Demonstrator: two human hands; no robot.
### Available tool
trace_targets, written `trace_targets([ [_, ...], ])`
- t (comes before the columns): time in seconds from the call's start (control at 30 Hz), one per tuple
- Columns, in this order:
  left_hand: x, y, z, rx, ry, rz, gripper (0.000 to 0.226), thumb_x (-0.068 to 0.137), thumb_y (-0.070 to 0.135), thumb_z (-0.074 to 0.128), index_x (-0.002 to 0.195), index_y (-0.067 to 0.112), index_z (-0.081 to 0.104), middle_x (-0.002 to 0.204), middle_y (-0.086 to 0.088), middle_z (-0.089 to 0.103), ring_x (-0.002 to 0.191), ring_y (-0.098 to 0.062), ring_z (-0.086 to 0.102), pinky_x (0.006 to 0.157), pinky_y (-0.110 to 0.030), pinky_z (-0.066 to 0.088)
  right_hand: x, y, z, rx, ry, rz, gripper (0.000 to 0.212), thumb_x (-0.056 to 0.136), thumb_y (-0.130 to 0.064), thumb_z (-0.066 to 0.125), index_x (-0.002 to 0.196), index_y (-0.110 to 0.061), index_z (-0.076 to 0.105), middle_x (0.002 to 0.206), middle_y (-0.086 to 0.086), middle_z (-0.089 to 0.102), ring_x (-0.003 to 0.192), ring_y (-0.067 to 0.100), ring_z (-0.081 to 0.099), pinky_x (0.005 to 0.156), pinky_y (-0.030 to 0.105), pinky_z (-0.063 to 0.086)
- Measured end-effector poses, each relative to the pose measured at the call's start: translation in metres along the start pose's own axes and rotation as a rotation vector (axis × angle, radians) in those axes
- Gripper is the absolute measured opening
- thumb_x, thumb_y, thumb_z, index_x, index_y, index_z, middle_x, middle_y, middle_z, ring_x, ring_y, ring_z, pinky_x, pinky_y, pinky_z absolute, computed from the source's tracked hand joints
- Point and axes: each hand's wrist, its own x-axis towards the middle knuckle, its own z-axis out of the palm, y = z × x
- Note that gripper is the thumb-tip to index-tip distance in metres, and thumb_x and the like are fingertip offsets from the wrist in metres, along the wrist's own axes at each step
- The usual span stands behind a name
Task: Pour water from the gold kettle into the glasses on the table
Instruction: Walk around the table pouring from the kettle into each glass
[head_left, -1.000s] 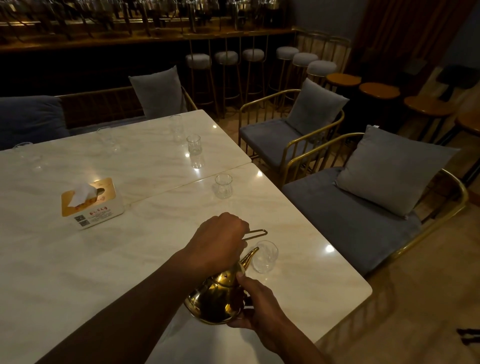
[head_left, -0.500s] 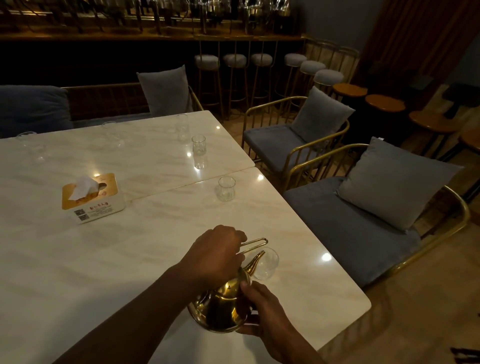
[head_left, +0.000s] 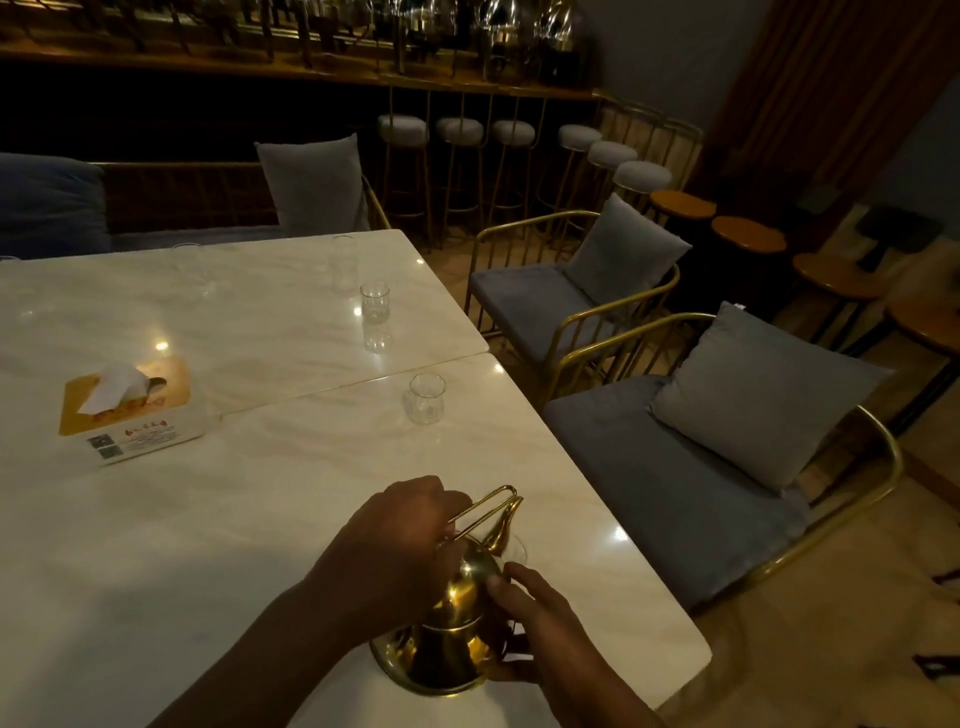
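The gold kettle (head_left: 447, 639) is tipped forward over the near corner of the white marble table (head_left: 249, 519). My left hand (head_left: 395, 540) grips its wire handle from above. My right hand (head_left: 540, 623) cups the kettle's body from the right side. The spout points down toward the nearest glass (head_left: 515, 550), which is mostly hidden behind the kettle. A second empty-looking glass (head_left: 425, 397) stands farther up the right edge, and a third glass (head_left: 374, 300) is beyond the seam on the far table.
A tissue box (head_left: 130, 410) sits at the left. Faint glasses stand along the far table edge (head_left: 345, 254). Gold-framed chairs with grey cushions (head_left: 727, 467) line the right side. Bar stools (head_left: 457, 135) and a counter are behind.
The kettle has tipped further forward, its spout now over the nearest glass and covering most of it. My right hand slid up the kettle's side. The view shifted slightly closer.
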Motion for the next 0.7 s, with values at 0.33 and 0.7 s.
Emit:
trace_targets([
  [0.33,0.078,0.043,0.006,-0.012,0.218,-0.132,0.036,0.091,0.046,0.050,0.121,0.028,0.060,0.099,0.010,0.062,0.081,-0.008,0.056,0.072,-0.018,0.046,0.040,-0.084,-0.080,-0.220,-0.124,-0.195,0.099,0.060,-0.073,0.075,0.147,-0.038,0.044,0.135,0.005,0.061,0.118,0.026,0.064,0.091,0.044,0.062],
  [0.7,0.174,0.111,0.059,0.076,0.388,-0.581,0.030,0.089,0.037,0.060,0.119,0.033,0.059,0.092,0.017,0.059,0.078,-0.005,0.057,0.071,-0.022,0.049,0.136,-0.176,-0.167,-0.393,-0.453,-0.387,0.070,0.064,-0.072,0.078,0.126,-0.056,0.050,0.131,-0.012,0.055,0.126,0.022,0.056,0.101,0.056,0.054],
])
